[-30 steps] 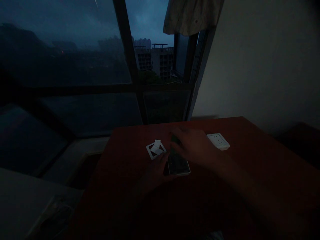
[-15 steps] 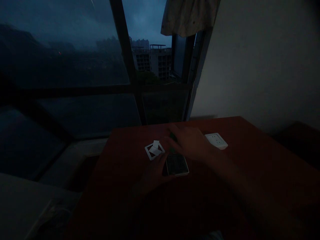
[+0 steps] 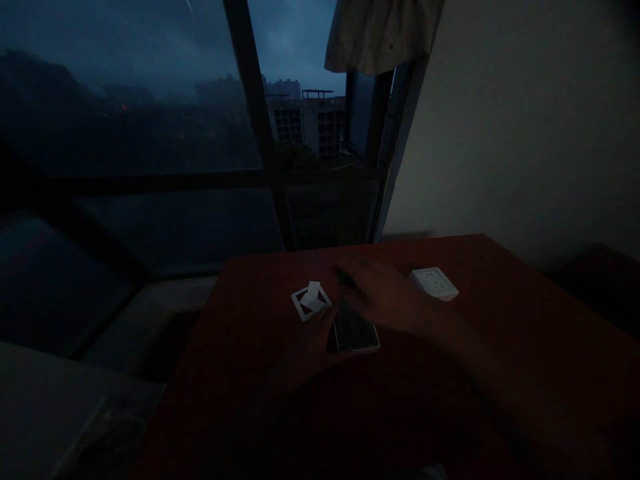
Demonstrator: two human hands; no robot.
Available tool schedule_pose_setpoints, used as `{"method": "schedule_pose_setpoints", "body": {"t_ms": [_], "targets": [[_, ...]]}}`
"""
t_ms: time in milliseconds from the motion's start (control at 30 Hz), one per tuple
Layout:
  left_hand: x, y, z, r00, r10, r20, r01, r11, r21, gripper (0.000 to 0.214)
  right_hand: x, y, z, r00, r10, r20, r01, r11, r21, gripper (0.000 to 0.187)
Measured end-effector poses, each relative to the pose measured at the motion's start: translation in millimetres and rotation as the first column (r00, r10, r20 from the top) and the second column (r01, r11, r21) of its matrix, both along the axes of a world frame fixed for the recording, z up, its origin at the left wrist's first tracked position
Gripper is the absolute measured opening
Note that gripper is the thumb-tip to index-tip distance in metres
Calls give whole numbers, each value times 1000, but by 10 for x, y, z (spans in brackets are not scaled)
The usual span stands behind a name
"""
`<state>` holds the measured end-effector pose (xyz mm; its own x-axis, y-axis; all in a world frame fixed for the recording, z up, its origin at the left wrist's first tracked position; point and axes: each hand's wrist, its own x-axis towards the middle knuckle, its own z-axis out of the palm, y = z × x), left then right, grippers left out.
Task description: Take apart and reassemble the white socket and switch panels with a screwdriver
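Observation:
The room is very dark. My left hand rests on the red table and steadies the left side of a dark square part with a white rim. Above that part's far end hovers my right hand, fingers curled around a small dark object that I cannot make out. A white square frame with a small white piece on it lies just left of my hands. On the right of my right hand sits a white wall socket.
A large window with a dark frame rises behind the table, and a pale wall stands to the right. A light cloth hangs at the top. Left of the table lies a low pale ledge.
My right hand has shifted slightly over the dark part's far end. The left hand and the white pieces have stayed where they were.

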<state>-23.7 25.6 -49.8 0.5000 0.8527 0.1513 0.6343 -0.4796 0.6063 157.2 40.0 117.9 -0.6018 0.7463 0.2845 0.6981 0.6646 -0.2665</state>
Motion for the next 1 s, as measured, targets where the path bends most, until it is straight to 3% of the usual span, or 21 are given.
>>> {"method": "schedule_pose_setpoints", "body": {"t_ms": [200,400,600,667,733,833,900,1000], "targets": [[3,4,51,1000,-14,20,15,1000,-12,88,-43,-39,19,958,-244,147,233,968,91,31],[-9,-4,33,1000,-8,-12,8,1000,0,87,-8,-27,35,995,-80,64,81,996,-25,36],[-12,-2,30,1000,-9,4,9,1000,0,87,-37,-22,-19,926,-333,179,315,941,123,40],[-9,-3,50,1000,-16,12,16,1000,-5,88,-25,-36,-36,950,-286,128,275,957,91,39],[-6,-6,68,999,-24,23,25,1000,-11,89,5,-46,-53,990,-142,24,142,990,18,39],[-4,-11,73,1000,-19,19,19,999,-30,86,41,-46,-81,995,25,-99,-30,999,-46,43],[-5,-11,62,1000,-10,9,10,999,-39,86,33,-44,-95,996,-36,-84,33,999,-35,42],[-2,-11,58,1000,-7,20,8,999,-37,88,-22,-56,-99,960,-276,54,274,960,52,39]]}}
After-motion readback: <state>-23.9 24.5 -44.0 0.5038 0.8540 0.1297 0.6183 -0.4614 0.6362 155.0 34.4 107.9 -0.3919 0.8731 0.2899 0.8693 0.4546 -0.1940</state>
